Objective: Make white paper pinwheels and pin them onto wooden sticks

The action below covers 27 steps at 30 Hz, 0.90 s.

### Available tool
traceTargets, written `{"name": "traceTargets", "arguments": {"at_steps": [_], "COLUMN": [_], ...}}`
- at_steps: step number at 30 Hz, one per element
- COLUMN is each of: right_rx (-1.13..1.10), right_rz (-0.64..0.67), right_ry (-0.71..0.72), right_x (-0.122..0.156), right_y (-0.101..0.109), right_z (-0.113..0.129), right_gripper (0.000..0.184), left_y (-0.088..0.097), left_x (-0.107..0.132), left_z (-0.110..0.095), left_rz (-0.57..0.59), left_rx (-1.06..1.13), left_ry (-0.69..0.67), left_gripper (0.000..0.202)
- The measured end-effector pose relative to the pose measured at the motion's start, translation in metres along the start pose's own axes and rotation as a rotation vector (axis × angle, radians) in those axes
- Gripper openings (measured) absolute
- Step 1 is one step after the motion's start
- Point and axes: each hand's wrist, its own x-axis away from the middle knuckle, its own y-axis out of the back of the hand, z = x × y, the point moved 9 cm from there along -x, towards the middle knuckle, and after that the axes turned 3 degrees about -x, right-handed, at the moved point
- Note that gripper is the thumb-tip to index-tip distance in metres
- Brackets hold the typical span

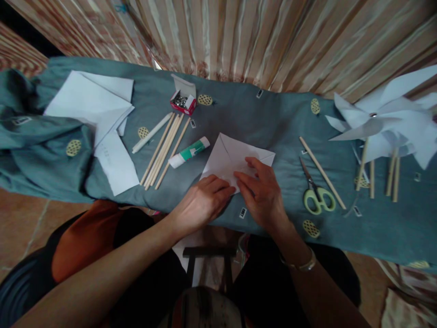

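Note:
A white square of paper (235, 155) with diagonal crease lines lies on the cloth in front of me. My left hand (208, 198) is closed at its near-left edge, the fingers bent and pressed together on the paper. Over the paper's right part rests my right hand (261, 189), its fingers apart and slightly curved, fingertips touching the sheet. A green and white glue stick (189, 152) lies just left of the paper. To the right are scissors (317, 196) with light green handles, beside a single wooden stick (322, 173).
Several wooden sticks (165, 150) and a white pen-like stick (152, 133) lie left of the glue. Behind them stands an open red box (184, 101) of small metal pins. White paper sheets (92, 102) are at far left, paper pinwheels (375, 118) at right. A striped curtain (235, 41) hangs behind.

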Motion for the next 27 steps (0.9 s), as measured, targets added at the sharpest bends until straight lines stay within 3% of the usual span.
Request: {"name": "traceTargets", "arguments": {"at_steps": [9,15,20,24,27], "right_rx": [0.007,0.021,-0.016,0.017,0.054], "right_rz": [0.039,0.012,-0.018,-0.094,-0.063], "right_ry": [0.024,0.012,0.046,-0.013,-0.054], "right_x": [0.006,0.007,0.001,-0.013,-0.025], "right_y": [-0.009,-0.008,0.01,0.03,0.032], "right_z": [0.001,0.0,-0.002,-0.02,-0.035], "right_gripper": [0.038,0.039,0.038,0.039,0.04], "left_y": [0.001,-0.001,0.0,-0.001,0.0], "left_x": [0.0,0.0,-0.001,-0.002,-0.002], "left_z": [-0.001,0.002,0.001,0.0,-0.001], "left_rz": [-0.014,-0.012,-0.014,-0.001,-0.002], "left_rx": [-0.014,-0.042,-0.04,-0.031,-0.025], "left_ry": [0.007,0.035,0.024,0.021,0.012], "left_gripper": [0.023,0.021,0.02,0.02,0.02]}}
